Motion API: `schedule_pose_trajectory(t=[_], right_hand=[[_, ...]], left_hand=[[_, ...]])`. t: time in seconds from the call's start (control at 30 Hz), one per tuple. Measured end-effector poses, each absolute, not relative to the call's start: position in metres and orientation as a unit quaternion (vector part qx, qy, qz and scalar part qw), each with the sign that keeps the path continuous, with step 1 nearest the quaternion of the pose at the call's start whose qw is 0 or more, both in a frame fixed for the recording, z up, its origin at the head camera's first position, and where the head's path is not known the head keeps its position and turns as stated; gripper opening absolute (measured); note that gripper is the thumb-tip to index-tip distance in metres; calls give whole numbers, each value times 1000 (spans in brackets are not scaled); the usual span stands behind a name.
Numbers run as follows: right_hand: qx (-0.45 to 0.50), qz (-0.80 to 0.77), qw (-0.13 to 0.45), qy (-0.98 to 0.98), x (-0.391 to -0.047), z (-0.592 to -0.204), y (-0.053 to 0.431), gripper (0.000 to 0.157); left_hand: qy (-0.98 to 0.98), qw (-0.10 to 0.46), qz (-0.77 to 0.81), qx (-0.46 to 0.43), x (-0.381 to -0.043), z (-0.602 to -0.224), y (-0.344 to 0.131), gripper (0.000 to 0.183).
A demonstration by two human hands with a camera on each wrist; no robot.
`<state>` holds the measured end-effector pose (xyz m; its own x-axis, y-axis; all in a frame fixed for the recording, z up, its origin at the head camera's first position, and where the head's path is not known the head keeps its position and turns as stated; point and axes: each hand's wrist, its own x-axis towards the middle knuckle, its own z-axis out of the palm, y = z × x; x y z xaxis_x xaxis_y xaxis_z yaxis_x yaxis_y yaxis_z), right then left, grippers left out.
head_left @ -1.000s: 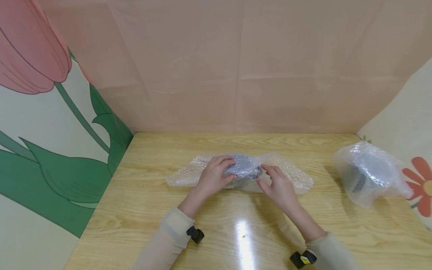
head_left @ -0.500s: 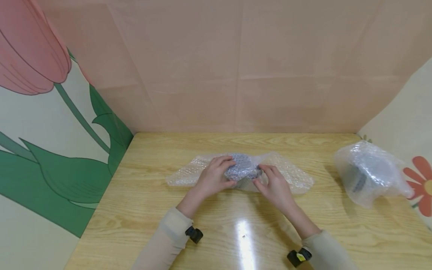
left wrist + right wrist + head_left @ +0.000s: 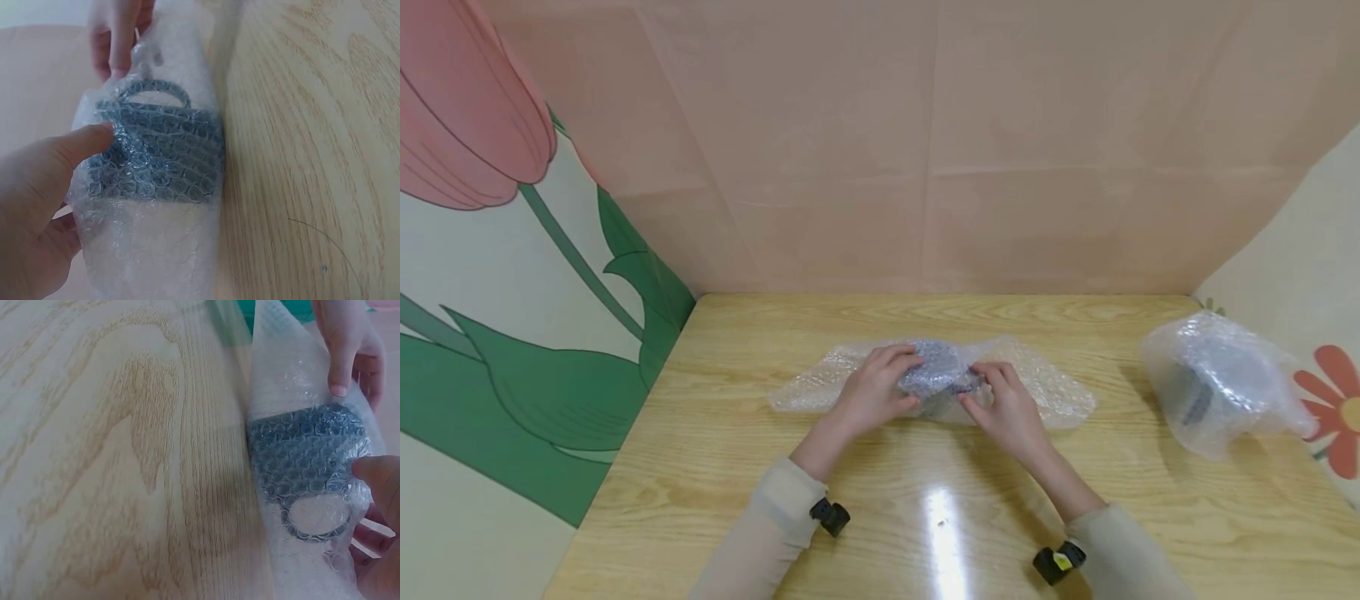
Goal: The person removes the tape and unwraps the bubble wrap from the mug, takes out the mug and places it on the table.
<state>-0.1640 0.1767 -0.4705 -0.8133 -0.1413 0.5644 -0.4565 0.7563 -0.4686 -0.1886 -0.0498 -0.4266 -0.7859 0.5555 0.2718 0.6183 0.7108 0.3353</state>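
A dark blue-grey mug point(image 3: 934, 367) lies wrapped in clear bubble wrap point(image 3: 1052, 393), whose loose ends spread left and right over the table. In both wrist views the mug's body point(image 3: 156, 159) and looped handle point(image 3: 315, 536) show through the bubbles. My left hand point(image 3: 872, 390) grips the mug's left end, thumb on the near side and fingers over the far side. At the handle end, my right hand point(image 3: 1011, 410) holds the wrapped mug between thumb and fingers. The wrap partly hides the far fingers in the wrist views.
Another bubble-wrapped object point(image 3: 1217, 383), dark with a rounded outline, stands at the table's right side. The wooden table point(image 3: 737, 467) ends at a pinkish cloth point(image 3: 820, 167) behind. Flower-patterned panels point(image 3: 550, 350) flank it.
My right hand has moved slightly left and closer in around the handle end of the wrapped mug. The left hand has stayed almost in place, and the other wrapped object has not moved.
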Motion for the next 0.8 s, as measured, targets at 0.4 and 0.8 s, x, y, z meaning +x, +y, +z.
schedule_pose_trajectory(t=[0.4,0.8], right_hand=[[158,312,241,-905,-164,-468,176,46],[152,312,240,-907,-165,-468,174,45]], left_hand=[[-920,88,-199,-327,-193,-423,-50,54],[-914,68,-215,-336,-196,-414,-55,52]])
